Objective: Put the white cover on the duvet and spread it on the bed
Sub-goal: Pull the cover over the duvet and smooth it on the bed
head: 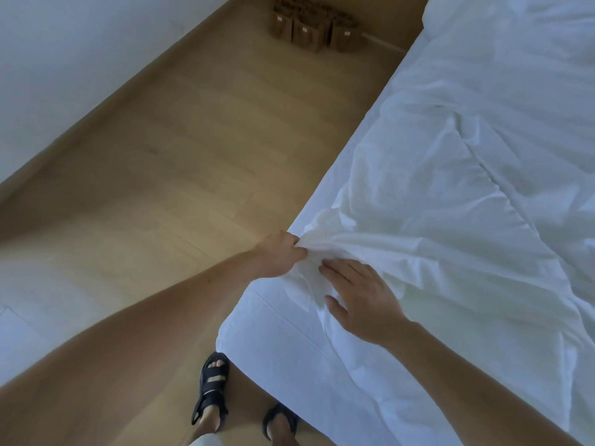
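A bunched corner of the cover (pixel 450 220) is gripped by the left hand (pixel 280 254), whose fingers are curled round a gather of white cloth. Just beside those fingers, on the side toward the middle of the bed (pixel 289 358), the right hand (pixel 360 300) is laid flat on the cover. Its fingers are straight and spread and the thumb is held apart; nothing is grasped by it, and the cloth is only touched or pressed. The fingertips of the two hands are near each other but are not seen to touch. Creases are drawn out from the left fingers across the cover, away from the person. The cover is spread, wrinkled, over the bed beyond both hands and to the right of the right fingers. On the near side of the right thumb, the bed's corner and side are seen in smoother white cloth. Nearer the person than either hand, two feet in black sandals (pixel 212 387) are planted on the wooden floor (pixel 193 156) beside that corner. Far beyond the left fingers, brown bags (pixel 314 27) are stood together on the floor by the bed. To the left of them a white wall (pixel 80 59) is seen.
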`<state>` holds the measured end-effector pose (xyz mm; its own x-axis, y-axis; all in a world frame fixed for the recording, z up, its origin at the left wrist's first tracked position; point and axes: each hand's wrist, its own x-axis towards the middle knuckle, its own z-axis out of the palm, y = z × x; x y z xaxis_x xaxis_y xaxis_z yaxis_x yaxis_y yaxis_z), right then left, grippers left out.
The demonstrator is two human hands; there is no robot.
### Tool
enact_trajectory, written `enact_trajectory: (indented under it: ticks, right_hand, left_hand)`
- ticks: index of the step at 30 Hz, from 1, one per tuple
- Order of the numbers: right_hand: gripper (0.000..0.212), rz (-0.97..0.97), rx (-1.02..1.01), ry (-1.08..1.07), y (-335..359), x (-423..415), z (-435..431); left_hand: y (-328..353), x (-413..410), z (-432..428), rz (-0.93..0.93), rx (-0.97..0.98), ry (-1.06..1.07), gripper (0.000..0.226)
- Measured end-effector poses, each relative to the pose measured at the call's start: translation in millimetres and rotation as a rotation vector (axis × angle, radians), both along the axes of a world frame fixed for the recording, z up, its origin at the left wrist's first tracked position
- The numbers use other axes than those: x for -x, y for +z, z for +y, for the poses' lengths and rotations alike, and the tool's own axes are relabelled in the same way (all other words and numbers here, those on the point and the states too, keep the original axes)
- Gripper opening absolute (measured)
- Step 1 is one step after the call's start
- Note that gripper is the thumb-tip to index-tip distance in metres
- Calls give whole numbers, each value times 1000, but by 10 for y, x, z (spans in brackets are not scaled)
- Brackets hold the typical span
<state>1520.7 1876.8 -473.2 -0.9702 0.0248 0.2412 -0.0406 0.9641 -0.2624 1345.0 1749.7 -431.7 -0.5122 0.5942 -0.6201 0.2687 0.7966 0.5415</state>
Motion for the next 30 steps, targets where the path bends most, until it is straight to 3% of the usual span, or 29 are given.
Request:
enact_trajectory:
  ticks: [2,5,7,9,11,13,15,17,20,23,25,27,30]
  right_hand:
    - [61,-149,-121,-24,-132,29,18]
    - [92,-378,-140,-132,-107,100,-79]
    - [88,-406,-128,-128,-91,81,-195]
    - [63,-322,-31,-67,-39,19,-293]
    - [35,-187,280,-225,156,4,-365]
    - [20,-210,808,-529,420,83,-415]
    - [32,-357,1289,-736,523,200,-433]
    - [38,-477,1453,-855,555,317,-443]
    - [34,-532,1311,-933,581,493,-474]
    - [9,-641,781,-810,672,546,-452]
    - [9,-667,408,-707,769,476,-456]
    - [14,-609,224,-659,856,397,-480]
    - [17,-538,347,-641,864,307,-541]
  left_hand:
    - [44,-4,-25,-32,-24,-100,31]
    - [68,-43,-74,-21,-22,-195,32]
    - [38,-68,-115,0,-15,-198,29]
    - [8,-94,-167,27,1,-183,22]
    - [-17,-146,-205,88,20,-217,11]
    - [-28,-227,-219,90,-10,-236,9]
    - [-28,-306,-213,78,-59,-264,11]
    - [-36,-374,-201,117,-54,-384,8]
    - [-48,-426,-216,154,-41,-511,11]
    - [-110,-397,-333,-18,-149,-412,12]
    - [-166,-344,-456,-217,-251,-205,23]
    - [-325,-279,-538,-299,-328,121,28]
    - [-546,-224,-523,-373,-157,405,95]
